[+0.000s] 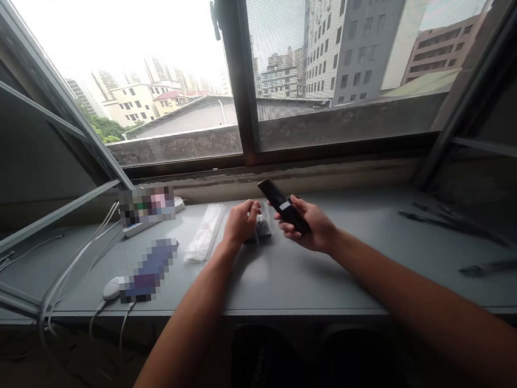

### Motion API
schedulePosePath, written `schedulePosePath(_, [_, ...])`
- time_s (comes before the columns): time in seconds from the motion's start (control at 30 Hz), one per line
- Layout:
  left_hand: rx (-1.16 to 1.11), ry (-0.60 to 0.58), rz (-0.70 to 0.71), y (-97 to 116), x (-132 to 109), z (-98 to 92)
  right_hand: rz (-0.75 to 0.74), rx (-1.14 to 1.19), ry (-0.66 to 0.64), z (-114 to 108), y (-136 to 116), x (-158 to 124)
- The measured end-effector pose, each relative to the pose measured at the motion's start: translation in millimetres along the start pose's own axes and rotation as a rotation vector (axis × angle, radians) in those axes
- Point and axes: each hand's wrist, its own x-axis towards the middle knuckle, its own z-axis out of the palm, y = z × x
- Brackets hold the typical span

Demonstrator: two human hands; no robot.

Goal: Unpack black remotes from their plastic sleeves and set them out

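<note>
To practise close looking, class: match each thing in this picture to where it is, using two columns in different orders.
Things:
1. black handheld remote
2. white computer mouse
3. white packet in clear plastic
4. white power strip

Places:
A. at the back of the desk, below the window
B. held in the right hand
C. lying closest to the left hand
D. near the desk's front edge

Pairs: 1-B, 2-D, 3-C, 4-A

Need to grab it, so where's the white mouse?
In the head view, the white mouse sits on the left of the grey ledge, just left of a blurred purple object.
</note>
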Motion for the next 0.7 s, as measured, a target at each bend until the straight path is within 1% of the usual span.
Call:
schedulePosePath(0.07, [0.004, -0.003, -0.002, 0.0, 0.0, 0.3, 0.026, 0.025, -0.002, 0.0, -0.3, 0.1])
schedulePosePath(0.13, [0.006, -0.005, -0.007, -1.0, 0.0, 0.8, 0.019, 0.009, 0.039, 0.7, 0.7, 1.2])
schedulePosePath(0.27, [-0.013, -0.014, -0.01, -4.6, 0.3, 1.7, -0.084, -0.041, 0.243, 1.3, 5.1, 6.5])
schedulePosePath(0.33, [-0.025, -0.016, -0.013, -5.6, 0.6, 2.0, -0.131, -0.074, 0.298, -1.0, 7.0, 9.0])
schedulePosePath(0.4, [-0.029, -0.015, -0.017, -5.7, 0.7, 2.1, -0.177, -0.115, 0.287, -4.8, 8.7, 10.8])
schedulePosePath(0.53, [-0.022, -0.019, -0.003, -4.5, 0.4, 2.2, -0.283, -0.185, 0.169, -10.8, 12.1, 12.5])
schedulePosePath(0.7, [-0.016, -0.027, -0.032, -4.9, 0.2, 2.9, -0.386, -0.315, 0.101, -7.0, 14.7, 11.3])
